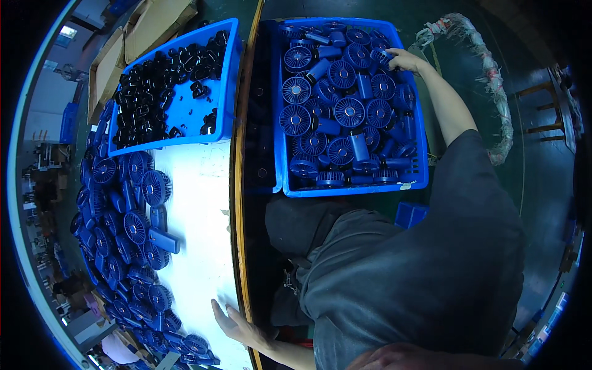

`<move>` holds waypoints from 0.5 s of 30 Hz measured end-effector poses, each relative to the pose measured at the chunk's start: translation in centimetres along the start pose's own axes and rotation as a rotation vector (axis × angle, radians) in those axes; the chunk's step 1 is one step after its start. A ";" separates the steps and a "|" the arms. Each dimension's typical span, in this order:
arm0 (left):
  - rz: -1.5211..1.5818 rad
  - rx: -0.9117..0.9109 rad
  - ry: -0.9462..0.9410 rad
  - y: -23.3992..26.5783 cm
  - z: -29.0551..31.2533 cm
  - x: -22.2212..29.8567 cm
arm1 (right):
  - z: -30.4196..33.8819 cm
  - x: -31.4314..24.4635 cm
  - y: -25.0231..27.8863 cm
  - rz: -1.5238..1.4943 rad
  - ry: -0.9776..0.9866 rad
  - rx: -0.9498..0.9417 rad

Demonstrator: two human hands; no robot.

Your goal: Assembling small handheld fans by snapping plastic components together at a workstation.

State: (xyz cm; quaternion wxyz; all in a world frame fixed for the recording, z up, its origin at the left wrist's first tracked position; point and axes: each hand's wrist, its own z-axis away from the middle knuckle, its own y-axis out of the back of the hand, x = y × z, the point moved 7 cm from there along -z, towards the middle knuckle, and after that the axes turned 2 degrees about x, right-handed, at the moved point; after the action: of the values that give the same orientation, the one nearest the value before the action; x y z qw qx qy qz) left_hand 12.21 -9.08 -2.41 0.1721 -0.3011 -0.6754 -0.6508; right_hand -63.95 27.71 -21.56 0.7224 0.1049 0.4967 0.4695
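Observation:
My right hand [405, 62] reaches to the far right rim of a blue plastic crate [345, 192]. Its fingers are closed on the edge of a blue handheld fan [381, 57] on top of the heap there. More handheld fans [349, 112] with round grilles and short handles fill that crate. Low over the white tabletop [197, 246], by its wooden edge, is my left hand [233, 325], fingers apart and holding nothing. Nearest to it on the table lies a fan [195, 343] at the end of a long pile of similar blue fans [134, 227].
A blue tray [229, 80] with many small glossy black parts [148, 92] stands on the table's far end. Cardboard boxes [154, 28] are behind it. A wrapped, hoop-shaped bundle [490, 71] and a wooden stool [542, 102] are on the right. A small blue bin [410, 214] sits below the crate.

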 end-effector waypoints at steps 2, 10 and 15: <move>0.013 -0.003 0.001 0.0 0.0 0.0 | 0.9 -0.6 0.0 -0.072 -0.018 0.002; 0.088 -0.031 -0.028 -0.6 0.5 0.7 | -0.8 -1.8 -1.0 0.063 -0.069 0.085; 0.136 -0.038 -0.019 -0.8 0.4 0.3 | -2.2 -2.4 -0.3 0.223 -0.020 0.256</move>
State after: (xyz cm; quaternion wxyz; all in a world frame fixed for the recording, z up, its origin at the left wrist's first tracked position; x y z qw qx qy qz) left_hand 11.57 -8.57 -2.89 0.2036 -0.3556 -0.6425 -0.6475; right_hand -65.74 25.02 -21.32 0.6517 0.2551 0.5304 0.4784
